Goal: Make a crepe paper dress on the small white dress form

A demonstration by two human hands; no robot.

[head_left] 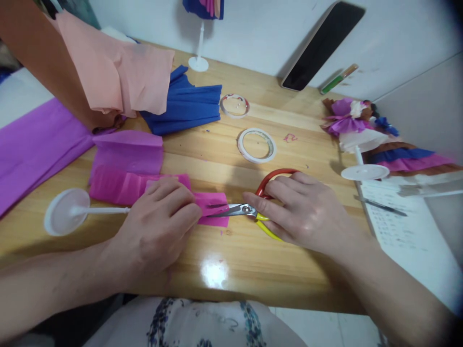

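My left hand (pixel 162 219) is closed on a folded strip of pink crepe paper (pixel 213 198), whose end sticks out to the right. My right hand (pixel 302 207) grips scissors (pixel 249 210) with one red and one yellow handle. The parted blades point left and straddle the pink strip, with a slit showing in it. Under and left of my left hand lies more pink crepe paper (pixel 115 185), with a purple piece (pixel 128 152) behind it. A white stand with a round base (pixel 67 212) lies on its side, its far end hidden by my left hand.
Blue (pixel 188 108), peach (pixel 123 72) and brown paper (pixel 54 62) lie at the back left. Two tape rolls (pixel 241 149) are mid-table. A phone (pixel 321 46) leans on the wall. Paper-dressed figures (pixel 358 120) and a notebook (pixel 401 226) with a pen (pixel 385 207) are at right.
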